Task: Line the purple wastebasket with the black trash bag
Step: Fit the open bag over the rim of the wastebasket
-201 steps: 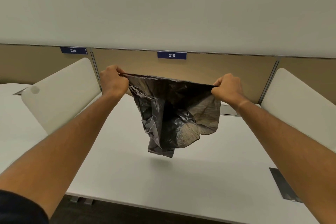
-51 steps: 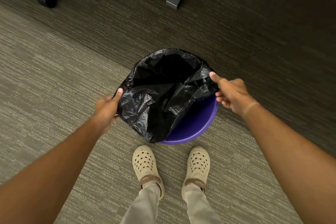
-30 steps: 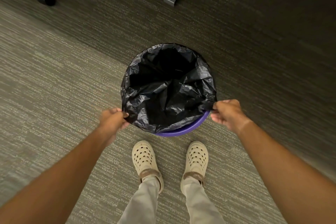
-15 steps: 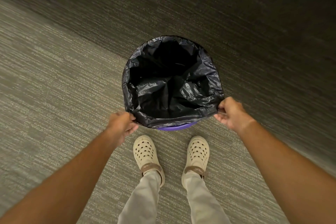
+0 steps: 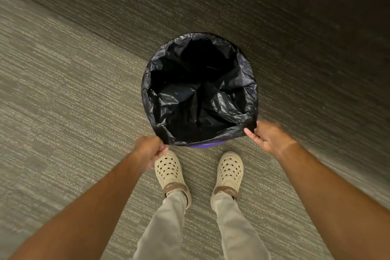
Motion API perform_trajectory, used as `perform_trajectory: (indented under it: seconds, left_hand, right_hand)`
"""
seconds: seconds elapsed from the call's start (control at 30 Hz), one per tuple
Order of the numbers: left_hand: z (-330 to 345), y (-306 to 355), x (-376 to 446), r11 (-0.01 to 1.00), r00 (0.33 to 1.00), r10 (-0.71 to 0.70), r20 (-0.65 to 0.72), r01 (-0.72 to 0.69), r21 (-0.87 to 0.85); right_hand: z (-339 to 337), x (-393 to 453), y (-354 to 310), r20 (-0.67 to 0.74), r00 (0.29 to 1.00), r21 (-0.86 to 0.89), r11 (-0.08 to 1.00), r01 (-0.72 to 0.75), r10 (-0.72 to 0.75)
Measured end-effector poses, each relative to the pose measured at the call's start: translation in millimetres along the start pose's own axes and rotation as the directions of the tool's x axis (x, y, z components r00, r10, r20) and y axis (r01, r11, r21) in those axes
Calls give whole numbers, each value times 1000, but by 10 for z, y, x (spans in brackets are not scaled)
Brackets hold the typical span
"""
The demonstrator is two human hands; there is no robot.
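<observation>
Pinching the near edge of the black trash bag (image 5: pixel 200 99): left hand (image 5: pixel 150 149) at its near-left corner, right hand (image 5: pixel 266 136) at its near-right. Spread open over the purple wastebasket (image 5: pixel 205 145), only a near sliver of rim uncovered. Standing on striped carpet (image 5: pixel 69 95), just beyond two beige clogs (image 5: pixel 169 170).

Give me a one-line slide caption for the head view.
Both hands, left and right, pinch the black trash bag hem over the purple wastebasket near rim.
</observation>
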State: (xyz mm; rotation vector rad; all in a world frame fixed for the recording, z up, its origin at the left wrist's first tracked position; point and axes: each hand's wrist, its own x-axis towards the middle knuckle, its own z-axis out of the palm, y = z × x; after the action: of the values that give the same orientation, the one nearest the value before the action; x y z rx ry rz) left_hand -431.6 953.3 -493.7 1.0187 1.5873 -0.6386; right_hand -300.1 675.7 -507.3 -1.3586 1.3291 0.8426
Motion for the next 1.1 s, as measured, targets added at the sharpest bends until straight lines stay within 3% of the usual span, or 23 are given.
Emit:
perform_trajectory:
  seconds: [0.1, 0.27, 0.33, 0.47, 0.6, 0.77, 1.1]
  left_hand:
    - [24, -77, 17, 999, 999, 46, -24, -46, 21]
    - [96, -58, -134, 960, 991, 110, 75, -86, -266]
    - [131, -35, -181, 948, 988, 123, 96, -88, -305]
    - [185, -50, -207, 973, 983, 180, 46, -171, -155]
    - [112, -91, -227, 962, 973, 232, 3, -229, -152]
    - [35, -160, -203, 978, 979, 203, -9, -203, -52]
    - [154, -124, 190, 950, 953, 288, -98, -271, 157]
  right_hand:
    - [17, 2, 13, 4, 999, -60, 997, 39, -39]
    - [71, -29, 27, 123, 992, 64, 997, 32, -40]
    - [56, -60, 50, 169, 985, 77, 997, 30, -43]
    - [-45, -135, 84, 262, 965, -52, 999, 11, 3]
    - [-148, -187, 87, 304, 951, -84, 996, -39, 63]
    - [-194, -213, 137, 361, 926, -229, 973, -25, 109]
    - [45, 64, 225, 209, 970, -313, 931, 186, -124]
